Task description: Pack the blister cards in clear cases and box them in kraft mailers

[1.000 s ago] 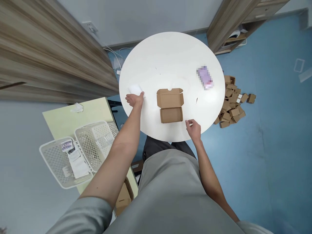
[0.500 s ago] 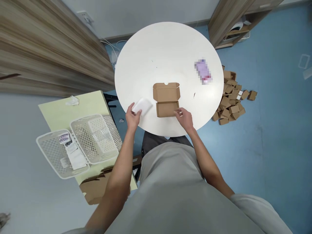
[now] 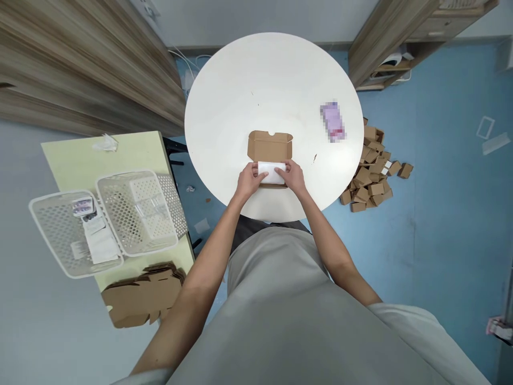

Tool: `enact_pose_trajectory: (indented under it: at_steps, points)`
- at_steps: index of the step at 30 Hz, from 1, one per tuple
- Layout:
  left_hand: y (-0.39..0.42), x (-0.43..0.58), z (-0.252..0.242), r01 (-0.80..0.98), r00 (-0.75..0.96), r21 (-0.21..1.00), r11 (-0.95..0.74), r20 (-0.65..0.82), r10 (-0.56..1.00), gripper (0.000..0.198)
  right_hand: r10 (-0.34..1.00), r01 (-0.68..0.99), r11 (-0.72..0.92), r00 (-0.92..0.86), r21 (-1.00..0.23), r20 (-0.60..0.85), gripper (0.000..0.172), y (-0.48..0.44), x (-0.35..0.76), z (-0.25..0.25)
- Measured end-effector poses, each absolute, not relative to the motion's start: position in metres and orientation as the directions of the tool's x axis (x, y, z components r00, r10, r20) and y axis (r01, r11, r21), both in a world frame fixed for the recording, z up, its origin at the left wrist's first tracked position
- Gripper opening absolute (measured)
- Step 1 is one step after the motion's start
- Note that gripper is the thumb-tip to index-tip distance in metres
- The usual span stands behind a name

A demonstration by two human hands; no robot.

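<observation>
An unlidded brown cardboard box (image 3: 270, 147) lies on the round white table, its lid flap folded back away from me. Over the box's base is a flat white packet (image 3: 271, 172), which covers most of the inside. My left hand (image 3: 250, 179) grips the packet's left end, thumb on top. At the right end my right hand (image 3: 293, 175) holds it the same way, fingers curled round the edge. Whether the packet rests on the box bottom is hidden.
A pixelated purple item (image 3: 332, 121) lies on the white table (image 3: 224, 85). To the left, white plastic baskets (image 3: 138, 214) and flattened cardboard (image 3: 144, 297) sit on a pale green table (image 3: 72, 160). Small cardboard boxes (image 3: 371, 171) are heaped on the floor at right.
My left hand has carried the white packet rightward onto the box's base. My right hand has moved from the box's right edge to the packet's right end. The camera view has shifted slightly.
</observation>
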State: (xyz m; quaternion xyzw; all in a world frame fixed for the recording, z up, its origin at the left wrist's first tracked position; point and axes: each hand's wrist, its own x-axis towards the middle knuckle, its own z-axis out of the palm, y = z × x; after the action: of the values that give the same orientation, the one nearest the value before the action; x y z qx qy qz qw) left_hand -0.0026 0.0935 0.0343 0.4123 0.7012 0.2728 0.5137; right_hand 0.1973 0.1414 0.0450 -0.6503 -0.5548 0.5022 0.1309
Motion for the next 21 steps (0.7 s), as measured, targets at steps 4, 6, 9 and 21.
enact_pose_trajectory:
  at_steps: [4,6,9,21]
  points:
    - [0.110,0.009,0.030,0.525,-0.183,0.626,0.576,-0.578,0.796,0.019,0.851,0.777,-0.266,-0.089,-0.571,-0.517,0.036,0.147,0.187,0.045]
    - [0.111,0.015,0.028,0.636,-0.205,0.509,0.580,-0.613,0.763,0.014,0.831,0.829,-0.228,-0.108,-0.511,-0.546,0.033,0.144,0.177,0.045]
    - [0.107,0.022,0.023,0.732,-0.239,0.371,0.572,-0.646,0.725,0.016,0.785,0.886,-0.211,-0.098,-0.413,-0.611,0.032,0.138,0.165,0.043]
    - [0.093,0.035,0.000,0.614,-0.322,0.537,0.578,-0.498,0.805,0.012,0.814,0.903,-0.133,-0.136,-0.409,-0.565,0.024,0.134,0.152,0.041]
